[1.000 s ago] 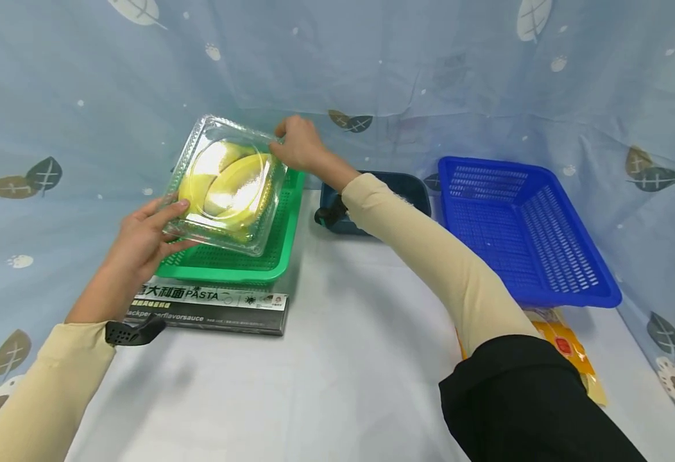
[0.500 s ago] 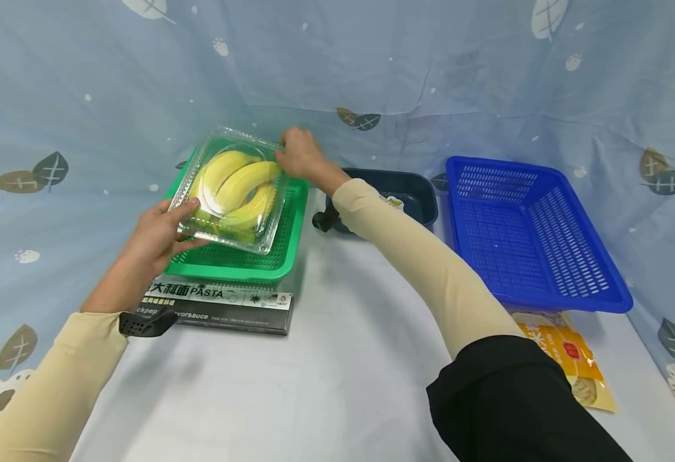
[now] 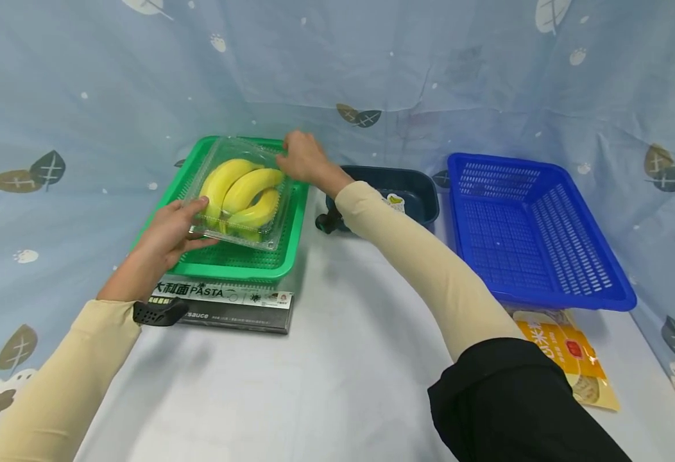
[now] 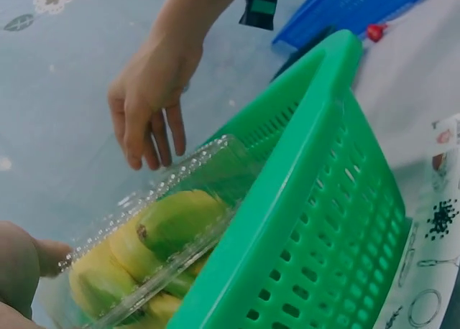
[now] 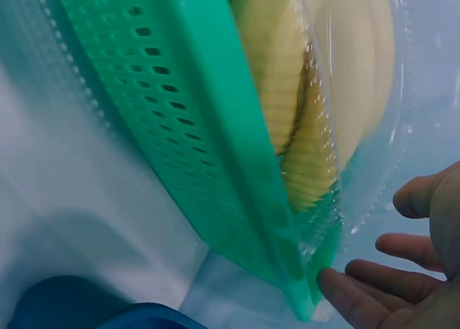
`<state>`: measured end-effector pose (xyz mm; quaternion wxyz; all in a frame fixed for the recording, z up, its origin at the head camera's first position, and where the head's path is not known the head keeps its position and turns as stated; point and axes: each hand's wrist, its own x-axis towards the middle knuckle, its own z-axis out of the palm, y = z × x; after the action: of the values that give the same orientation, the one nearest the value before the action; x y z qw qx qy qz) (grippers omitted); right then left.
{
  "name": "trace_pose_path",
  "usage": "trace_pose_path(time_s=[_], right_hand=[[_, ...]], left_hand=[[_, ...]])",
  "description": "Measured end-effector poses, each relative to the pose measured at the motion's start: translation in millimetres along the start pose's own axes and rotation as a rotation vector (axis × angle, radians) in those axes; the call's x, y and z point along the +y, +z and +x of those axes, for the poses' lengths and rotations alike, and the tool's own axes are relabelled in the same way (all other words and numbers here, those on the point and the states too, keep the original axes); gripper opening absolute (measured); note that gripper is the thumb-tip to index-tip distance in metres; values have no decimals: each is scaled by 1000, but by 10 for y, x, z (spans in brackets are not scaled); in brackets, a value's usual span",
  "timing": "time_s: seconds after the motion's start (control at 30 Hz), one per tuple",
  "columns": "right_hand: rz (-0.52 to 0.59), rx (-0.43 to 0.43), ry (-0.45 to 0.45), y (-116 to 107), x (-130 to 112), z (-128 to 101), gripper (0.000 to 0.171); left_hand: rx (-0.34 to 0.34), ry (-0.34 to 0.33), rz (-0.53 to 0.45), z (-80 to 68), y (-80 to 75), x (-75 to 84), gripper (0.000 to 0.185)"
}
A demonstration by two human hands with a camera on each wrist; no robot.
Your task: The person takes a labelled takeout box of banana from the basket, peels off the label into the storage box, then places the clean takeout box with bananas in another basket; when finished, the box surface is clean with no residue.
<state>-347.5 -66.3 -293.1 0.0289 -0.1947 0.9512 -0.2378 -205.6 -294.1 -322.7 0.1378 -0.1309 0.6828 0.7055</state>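
Note:
A clear plastic box of yellow bananas (image 3: 239,192) lies in the green basket (image 3: 233,269), tilted a little toward its near-left side. My left hand (image 3: 170,234) grips the box's near-left corner, thumb on the lid. My right hand (image 3: 301,157) is at the box's far-right corner. In the left wrist view the right hand (image 4: 147,106) hangs with straight fingers just past the edge of the box (image 4: 158,228). In the right wrist view its fingers (image 5: 359,289) are loose beside the basket (image 5: 215,149) corner and hold nothing.
A black pasta box (image 3: 222,305) lies against the green basket's near side. A dark blue tray (image 3: 412,189) and a big blue basket (image 3: 534,231) stand to the right, with a yellow packet (image 3: 568,359) in front. Leaf-print cloth walls in the back and sides.
The banana box has come down from a raised, tilted position into the green basket. My right hand has let go of its far corner; the left still holds on.

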Motion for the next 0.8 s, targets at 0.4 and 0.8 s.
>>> trace_pose_path(time_s=[0.4, 0.8], right_hand=[[-25, -5, -40, 33, 25, -125, 36], [17, -23, -16, -107, 229, -264, 38]], left_hand=[[-34, -84, 54, 40, -2, -37, 80], [-42, -23, 438, -45, -32, 43, 101]])
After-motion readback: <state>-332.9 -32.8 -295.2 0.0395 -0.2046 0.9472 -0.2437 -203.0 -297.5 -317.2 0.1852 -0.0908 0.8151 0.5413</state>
